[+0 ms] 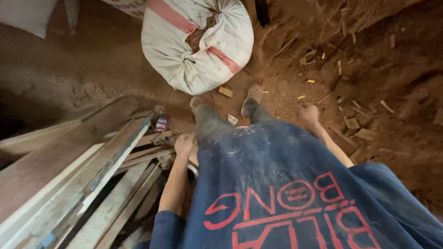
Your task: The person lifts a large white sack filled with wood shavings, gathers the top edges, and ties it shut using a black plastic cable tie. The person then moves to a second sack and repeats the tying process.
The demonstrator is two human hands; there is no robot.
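I look straight down my dark blue shirt (277,184) to my feet in grey perforated shoes (251,94) on sawdust-covered ground. My left hand (184,145) hangs at my side, fingers curled loosely, next to the ends of a stack of wooden planks (83,175); nothing shows in it. My right hand (308,114) hangs on the other side over the sawdust, fingers curled, with nothing visible in it.
A large white sack with red stripes (198,44), tied at the top, lies just ahead of my feet. Small wood offcuts (355,123) and yellow chips litter the reddish sawdust at right. A small can (162,123) sits by the plank ends.
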